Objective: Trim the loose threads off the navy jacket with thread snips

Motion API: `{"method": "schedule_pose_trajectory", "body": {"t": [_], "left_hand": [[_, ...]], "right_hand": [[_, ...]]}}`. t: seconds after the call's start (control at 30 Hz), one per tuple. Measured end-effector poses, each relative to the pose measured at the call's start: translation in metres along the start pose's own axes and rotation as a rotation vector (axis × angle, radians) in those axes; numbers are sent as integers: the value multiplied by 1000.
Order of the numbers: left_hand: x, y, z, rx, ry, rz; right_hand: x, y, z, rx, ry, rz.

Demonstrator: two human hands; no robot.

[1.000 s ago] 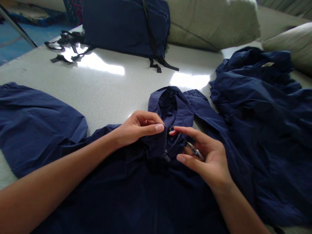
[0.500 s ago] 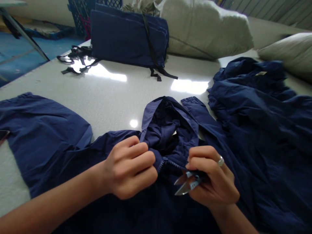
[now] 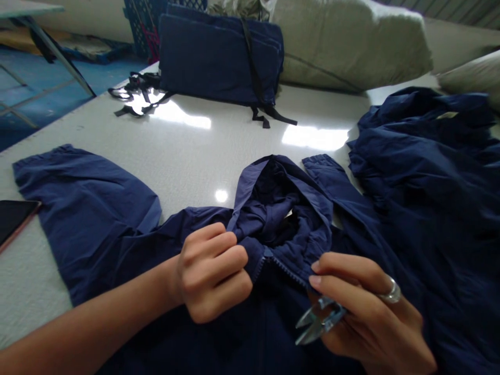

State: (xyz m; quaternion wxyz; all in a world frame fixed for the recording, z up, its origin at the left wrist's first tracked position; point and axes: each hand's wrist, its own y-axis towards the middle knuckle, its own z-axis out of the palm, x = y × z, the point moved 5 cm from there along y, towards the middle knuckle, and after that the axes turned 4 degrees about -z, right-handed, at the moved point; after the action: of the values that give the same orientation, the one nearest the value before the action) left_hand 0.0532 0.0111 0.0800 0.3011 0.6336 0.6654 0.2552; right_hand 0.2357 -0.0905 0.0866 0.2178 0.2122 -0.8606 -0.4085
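Note:
A navy hooded jacket (image 3: 187,229) lies spread in front of me, its hood opening upward and a partly undone zipper (image 3: 287,270) below the collar. My left hand (image 3: 214,273) is closed on the jacket's collar edge, left of the zipper slider. In my right hand (image 3: 371,307) is a pair of thread snips (image 3: 322,319), held against the palm with the blades pointing left and apart. The right thumb side is partly hidden; the fingertips touch the fabric edge beside the zipper teeth.
A heap of navy garments (image 3: 425,172) lies to the right. Folded navy fabric (image 3: 219,60) with black straps stands at the back, before a large pale sack (image 3: 351,47). Black strap pieces (image 3: 142,88) lie behind left. A phone (image 3: 15,219) rests at the left edge of the white table (image 3: 187,161).
My right hand with the snips has moved right and down along the zipper edge. The left hand keeps its hold on the collar. The view has shifted a little left, showing more of the phone.

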Motion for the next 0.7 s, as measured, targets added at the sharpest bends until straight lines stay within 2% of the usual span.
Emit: {"method": "schedule_pose_trajectory", "body": {"t": [0.4, 0.7], "left_hand": [[2, 0, 0, -19, -35, -19], [2, -1, 1, -2, -72, -13]], "right_hand": [[4, -5, -2, -7, -15, 90], [6, -4, -2, -51, 0, 103]]}}
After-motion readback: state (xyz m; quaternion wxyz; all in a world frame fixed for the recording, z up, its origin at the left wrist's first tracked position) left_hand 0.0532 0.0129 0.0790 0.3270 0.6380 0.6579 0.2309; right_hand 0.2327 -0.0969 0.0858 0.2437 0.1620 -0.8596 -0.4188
